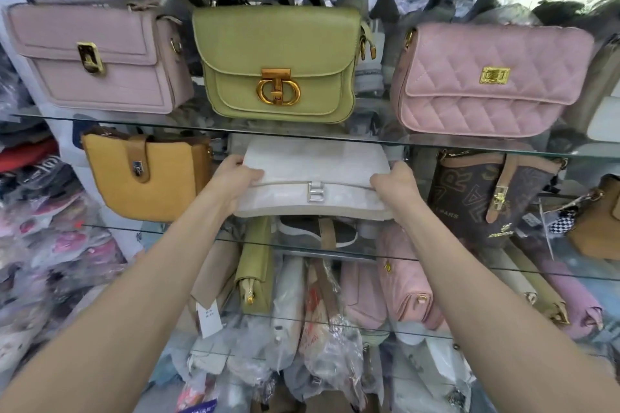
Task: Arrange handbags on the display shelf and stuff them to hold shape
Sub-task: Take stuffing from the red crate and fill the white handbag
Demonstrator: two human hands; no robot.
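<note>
Glass display shelves [335, 139] crowded with handbags. White flap bag [313, 178] on the middle tier, between mustard bag [144, 178] and brown monogram bag [486, 191], gripped at both ends by left hand [231, 178] and right hand [397, 183], probably to square it up.

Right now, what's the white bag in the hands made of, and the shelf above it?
White bag: looks like matte smooth leather or faux leather, with a shiny silver metal clasp. Shelf: clear glass; you see through it, and its edge looks greenish.
</note>
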